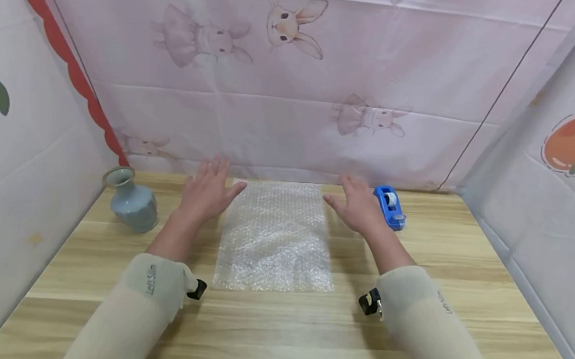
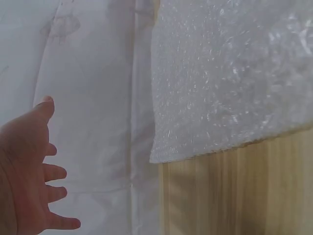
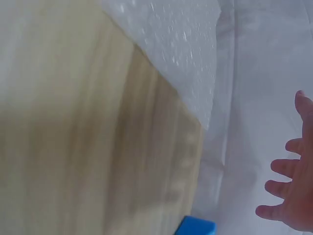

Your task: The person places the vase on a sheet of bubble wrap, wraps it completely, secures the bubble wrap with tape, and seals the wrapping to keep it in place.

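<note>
A sheet of clear bubble wrap (image 1: 277,237) lies flat on the wooden table, its far edge close to the back wall. My left hand (image 1: 206,191) is held out beside its far left corner, fingers straight and spread, holding nothing. On the other side my right hand (image 1: 357,205) is likewise spread beside the far right corner, between the sheet and a blue tape dispenser (image 1: 390,206). Both wrist views show the left hand (image 2: 29,171) and the right hand (image 3: 296,171) apart from the bubble wrap. A grey-blue ceramic vase (image 1: 134,204) stands to the left.
Fabric walls with printed rabbits and fruit enclose the table (image 1: 270,341) at the back (image 1: 292,133), left (image 1: 14,174) and right (image 1: 541,218). The vase is near the table's left edge, and the tape dispenser sits near the back edge.
</note>
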### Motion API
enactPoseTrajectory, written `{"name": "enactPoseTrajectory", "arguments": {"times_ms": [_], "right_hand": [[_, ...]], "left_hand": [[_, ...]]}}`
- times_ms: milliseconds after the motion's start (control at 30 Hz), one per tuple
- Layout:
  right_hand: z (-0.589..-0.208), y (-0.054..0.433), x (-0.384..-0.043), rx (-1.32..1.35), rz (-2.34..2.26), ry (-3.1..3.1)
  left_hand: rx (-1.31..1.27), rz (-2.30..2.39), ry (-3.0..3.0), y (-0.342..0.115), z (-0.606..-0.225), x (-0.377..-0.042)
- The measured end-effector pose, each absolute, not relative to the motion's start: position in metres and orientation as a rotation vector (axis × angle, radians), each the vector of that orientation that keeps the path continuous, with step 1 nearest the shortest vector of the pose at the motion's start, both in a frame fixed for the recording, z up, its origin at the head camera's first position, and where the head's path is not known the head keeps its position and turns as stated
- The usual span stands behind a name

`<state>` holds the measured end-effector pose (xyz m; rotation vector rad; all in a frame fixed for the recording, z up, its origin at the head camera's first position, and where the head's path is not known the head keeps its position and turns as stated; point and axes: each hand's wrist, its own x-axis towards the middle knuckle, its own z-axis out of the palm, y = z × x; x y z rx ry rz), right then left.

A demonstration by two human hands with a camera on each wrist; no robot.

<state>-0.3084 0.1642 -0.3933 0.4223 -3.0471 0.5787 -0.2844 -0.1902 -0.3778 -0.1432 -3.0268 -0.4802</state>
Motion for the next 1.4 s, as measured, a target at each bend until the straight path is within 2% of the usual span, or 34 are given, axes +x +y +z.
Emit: {"name": "enactPoseTrajectory", "arguments": {"times_ms": [533, 867, 1167, 1400], "right_hand": [[-0.423, 0.129, -0.292, 0.506, 0.847, -3.086], [-0.423, 0.095, -0.281, 0.622, 0.951, -3.046], [-0.423, 0.065, -0.274, 0.713, 0.93, -3.049], [-0.421, 0.051, -0.27, 0.741, 0.918, -3.054]], "left_hand": [[-0.19, -0.578, -2.776, -0.202, -0.377, -0.246], [-0.154, -0.572, -2.031, -0.235, -0.382, -0.231], [0.204, -0.856, -1.65, -0.294, -0.391, -0.215], [0.567, -1.258, -1.933, -0.326, -0.406, -0.213]]}}
